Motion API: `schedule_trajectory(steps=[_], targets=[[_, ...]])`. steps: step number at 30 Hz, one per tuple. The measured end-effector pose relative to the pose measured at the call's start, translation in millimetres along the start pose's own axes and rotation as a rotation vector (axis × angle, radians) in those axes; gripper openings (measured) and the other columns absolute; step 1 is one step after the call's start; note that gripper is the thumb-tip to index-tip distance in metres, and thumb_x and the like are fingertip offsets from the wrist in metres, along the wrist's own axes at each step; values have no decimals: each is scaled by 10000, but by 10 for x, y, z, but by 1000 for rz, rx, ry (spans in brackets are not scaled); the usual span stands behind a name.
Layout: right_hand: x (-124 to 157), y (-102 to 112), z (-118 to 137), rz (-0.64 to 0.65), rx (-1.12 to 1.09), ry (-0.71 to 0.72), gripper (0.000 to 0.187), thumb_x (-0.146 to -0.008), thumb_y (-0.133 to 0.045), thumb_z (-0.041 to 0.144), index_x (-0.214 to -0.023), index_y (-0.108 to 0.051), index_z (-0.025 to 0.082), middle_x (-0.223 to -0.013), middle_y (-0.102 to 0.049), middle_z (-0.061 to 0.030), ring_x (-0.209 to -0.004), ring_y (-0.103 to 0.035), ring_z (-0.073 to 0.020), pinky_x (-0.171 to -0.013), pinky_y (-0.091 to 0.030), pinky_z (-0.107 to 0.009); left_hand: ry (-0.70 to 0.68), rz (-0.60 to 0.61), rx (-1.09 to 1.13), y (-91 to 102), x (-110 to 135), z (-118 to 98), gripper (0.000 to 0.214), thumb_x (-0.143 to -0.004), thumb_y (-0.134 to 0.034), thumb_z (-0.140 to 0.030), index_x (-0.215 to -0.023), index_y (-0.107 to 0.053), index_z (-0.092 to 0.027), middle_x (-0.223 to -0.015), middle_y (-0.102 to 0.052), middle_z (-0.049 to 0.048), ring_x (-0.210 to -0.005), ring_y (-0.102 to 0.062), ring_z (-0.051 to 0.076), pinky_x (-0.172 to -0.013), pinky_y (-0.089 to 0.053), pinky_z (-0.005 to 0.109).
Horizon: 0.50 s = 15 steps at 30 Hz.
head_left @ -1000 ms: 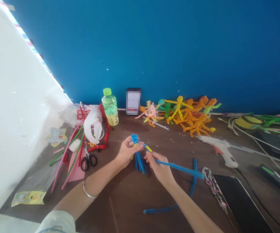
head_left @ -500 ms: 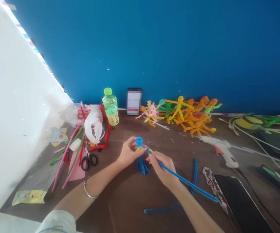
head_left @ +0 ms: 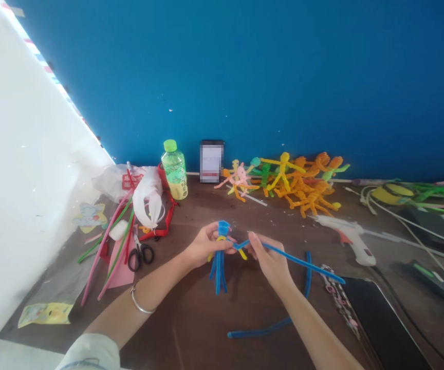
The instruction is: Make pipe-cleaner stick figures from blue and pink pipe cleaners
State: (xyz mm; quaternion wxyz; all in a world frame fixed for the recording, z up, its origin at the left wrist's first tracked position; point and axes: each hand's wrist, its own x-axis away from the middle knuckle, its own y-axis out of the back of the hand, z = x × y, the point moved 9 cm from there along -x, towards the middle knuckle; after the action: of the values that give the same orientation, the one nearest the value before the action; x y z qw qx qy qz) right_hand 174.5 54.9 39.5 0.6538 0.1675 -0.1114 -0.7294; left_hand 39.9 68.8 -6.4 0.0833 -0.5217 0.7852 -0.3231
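Note:
My left hand (head_left: 203, 245) is closed on a small pipe-cleaner figure (head_left: 218, 270) with a blue head, yellow pieces at its middle and several blue strands hanging down. A long blue pipe cleaner (head_left: 302, 264) runs from the figure to my right hand (head_left: 270, 256), whose thumb and fingers pinch it; its free end reaches out to the right. Beside the figure a short yellow piece (head_left: 242, 252) pokes out between the hands. On the table below lies a bent blue pipe cleaner (head_left: 258, 331), partly hidden behind my right forearm.
Scissors (head_left: 141, 255), loose pipe cleaners and a plastic bag (head_left: 148, 198) lie left. Along the wall stand a bottle (head_left: 174, 172), a phone (head_left: 211, 162) and several pipe-cleaner figures (head_left: 307, 182). At right are a glue gun (head_left: 349, 236) with its cord and a dark phone (head_left: 382, 318).
My right hand has drawn away to the right, widening the gap between the hands with the blue pipe cleaner stretched across. The figure has turned, and its blue strands now hang straighter.

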Motion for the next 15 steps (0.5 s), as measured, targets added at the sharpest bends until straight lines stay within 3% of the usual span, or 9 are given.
schedule_trajectory(steps=[5,8,15], targets=[[32,-182,-65,44,-55,-53,472,-798,-456,491,-448,-480,175,-422,-464,10,-424,-437,-112,-454,-348,-233,29,-90,147,78,-1,14,410,-540,-771,-136,-888,-556,-110,-713,-642,25,-620,-634,122,-670,-535,239],[62,-267,-113,64,-60,-47,456,-818,-427,485,-512,-535,164,-463,-508,-6,-432,-455,-116,-457,-367,-235,3,-172,219,149,-4,5,373,-561,-755,-119,-881,-563,-112,-715,-634,16,-651,-633,107,-660,-530,192],[165,-441,71,193,173,204,353,-866,-374,382,-644,-562,181,-621,-590,-31,-573,-543,-138,-569,-428,-234,-90,-263,239,252,-40,-9,372,-543,-765,-118,-855,-561,-115,-736,-651,25,-707,-647,127,-716,-524,218]])
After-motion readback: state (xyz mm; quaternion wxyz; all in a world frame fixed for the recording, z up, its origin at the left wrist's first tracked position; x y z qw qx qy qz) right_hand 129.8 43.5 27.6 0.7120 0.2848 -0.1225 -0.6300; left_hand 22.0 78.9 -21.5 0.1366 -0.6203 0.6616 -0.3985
